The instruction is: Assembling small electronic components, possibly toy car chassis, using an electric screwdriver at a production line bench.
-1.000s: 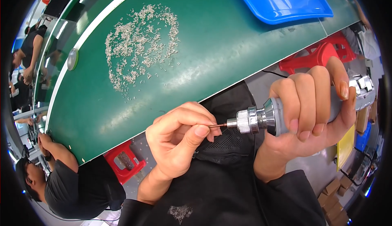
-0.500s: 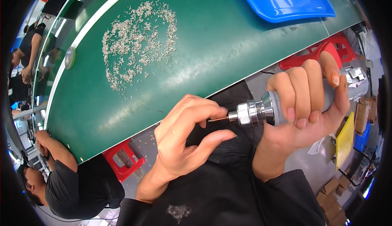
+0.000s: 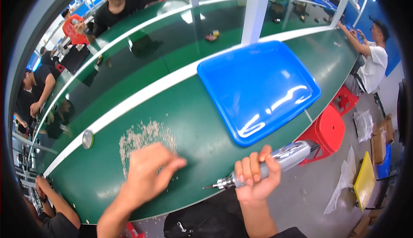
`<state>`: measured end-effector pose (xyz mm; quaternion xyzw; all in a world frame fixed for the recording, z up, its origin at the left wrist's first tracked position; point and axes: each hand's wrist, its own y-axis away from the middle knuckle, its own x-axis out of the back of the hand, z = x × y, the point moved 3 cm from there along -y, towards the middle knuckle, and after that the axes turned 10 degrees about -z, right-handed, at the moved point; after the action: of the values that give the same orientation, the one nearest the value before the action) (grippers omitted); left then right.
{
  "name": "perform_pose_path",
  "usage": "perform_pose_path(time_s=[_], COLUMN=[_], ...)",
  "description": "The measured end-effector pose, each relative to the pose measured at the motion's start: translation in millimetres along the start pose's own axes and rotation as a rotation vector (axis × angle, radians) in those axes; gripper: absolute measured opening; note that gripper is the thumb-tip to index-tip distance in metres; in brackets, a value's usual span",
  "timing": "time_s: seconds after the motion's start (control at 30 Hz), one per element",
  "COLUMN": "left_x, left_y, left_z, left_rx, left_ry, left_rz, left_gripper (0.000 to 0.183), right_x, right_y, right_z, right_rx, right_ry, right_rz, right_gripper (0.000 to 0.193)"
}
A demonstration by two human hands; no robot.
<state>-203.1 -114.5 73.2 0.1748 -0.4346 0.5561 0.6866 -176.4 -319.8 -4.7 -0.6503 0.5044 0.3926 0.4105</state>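
My right hand is wrapped round a grey and silver electric screwdriver. It is tilted, its thin bit pointing left over the table's near edge. Over the spread of small silvery pin-like pieces hovers my left hand, its fingers curled downward and its thumb extended to the right. Motion smears that hand, so I cannot see whether it touches or pinches a piece. Part of the spread is hidden behind it. The pieces lie loose on the green table.
A large blue tray lies on the table's right part. By the far edge sits a small round container. A red stool stands beyond the near edge at right. A white post rises behind the tray. Several people sit around.
My left hand has left the screwdriver's bit and reached forward over the small pieces. The screwdriver in my right hand has moved away from me. The view has lifted, showing the whole tray.
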Motion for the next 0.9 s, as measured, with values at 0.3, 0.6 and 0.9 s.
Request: perform_pose_path(time_s=[0.3,0.6,0.9], left_x=[-7,-45,-36], left_y=[-224,-310,-308], left_z=[-148,-179,-197], left_rx=[0.106,0.31,0.029], left_ry=[-0.263,-0.508,-0.57], left_rz=[0.121,-0.024,-0.046], left_gripper=[0.021,0.035,0.03], right_x=[14,12,7], right_y=[-3,-13,-10], right_z=[4,-1,1], right_rx=[-0.097,-0.258,-0.322], right_ry=[-0.042,-0.259,-0.276], right_rz=[-0.066,-0.094,-0.148], right_gripper=[0.016,0.019,0.018])
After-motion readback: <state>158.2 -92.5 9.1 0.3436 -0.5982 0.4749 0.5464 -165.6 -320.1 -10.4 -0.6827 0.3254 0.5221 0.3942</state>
